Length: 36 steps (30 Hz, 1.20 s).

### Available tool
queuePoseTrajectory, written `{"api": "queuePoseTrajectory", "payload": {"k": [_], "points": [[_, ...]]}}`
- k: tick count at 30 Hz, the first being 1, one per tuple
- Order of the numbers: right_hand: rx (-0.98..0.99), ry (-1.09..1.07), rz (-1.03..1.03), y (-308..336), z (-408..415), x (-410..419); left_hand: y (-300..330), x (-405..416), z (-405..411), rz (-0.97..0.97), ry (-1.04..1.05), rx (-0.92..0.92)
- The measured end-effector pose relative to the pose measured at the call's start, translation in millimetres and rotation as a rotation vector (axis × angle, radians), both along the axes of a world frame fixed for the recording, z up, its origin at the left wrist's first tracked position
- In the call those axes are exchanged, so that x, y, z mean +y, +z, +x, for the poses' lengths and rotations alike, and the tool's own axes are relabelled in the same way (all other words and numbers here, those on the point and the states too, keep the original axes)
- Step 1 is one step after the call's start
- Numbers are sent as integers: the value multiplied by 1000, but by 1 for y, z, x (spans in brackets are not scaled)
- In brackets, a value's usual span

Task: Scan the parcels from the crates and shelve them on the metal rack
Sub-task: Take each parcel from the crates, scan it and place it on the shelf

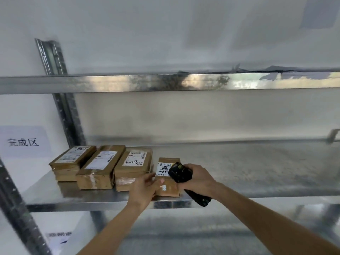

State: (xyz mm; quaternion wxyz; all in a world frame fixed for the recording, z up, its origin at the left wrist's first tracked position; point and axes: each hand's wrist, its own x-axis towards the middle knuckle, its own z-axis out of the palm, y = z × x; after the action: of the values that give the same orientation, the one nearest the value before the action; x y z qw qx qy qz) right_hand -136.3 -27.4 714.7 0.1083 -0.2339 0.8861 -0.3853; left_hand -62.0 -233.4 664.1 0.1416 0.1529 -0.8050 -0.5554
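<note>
A small brown parcel [167, 183] with a white label lies on the metal rack's middle shelf [248, 173], fourth in a row from the left. My left hand [145, 188] rests on its near left corner, fingers fairly straight. My right hand [197, 179] grips a black handheld scanner [181, 174], whose head hovers over the parcel's right side by the label. Left of it lie three more brown parcels: a stacked one [70, 162], a long one [101, 166] and one with handwritten digits [133, 165].
The rack's upper shelf edge [165, 82] runs across above. A slotted upright [62, 100] stands at the left. A paper sign [23, 142] with printed characters hangs on the wall at left. The shelf stretches bare to the right of the parcels.
</note>
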Motion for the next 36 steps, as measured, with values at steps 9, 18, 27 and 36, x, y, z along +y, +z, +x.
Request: {"api": "queuePoseTrajectory", "payload": {"k": [9, 18, 27, 36], "points": [[-23, -9, -20, -2, -29, -15, -8, -7, -21, -125, 140, 34], [-21, 1, -7, -2, -47, -25, 9, 8, -19, -340, 218, 41], [-37, 4, -39, -4, -51, -26, 14, 12, -19, -370, 265, 14], [37, -25, 32, -2, -19, 2, 24, 11, 3, -408, 265, -12]]}}
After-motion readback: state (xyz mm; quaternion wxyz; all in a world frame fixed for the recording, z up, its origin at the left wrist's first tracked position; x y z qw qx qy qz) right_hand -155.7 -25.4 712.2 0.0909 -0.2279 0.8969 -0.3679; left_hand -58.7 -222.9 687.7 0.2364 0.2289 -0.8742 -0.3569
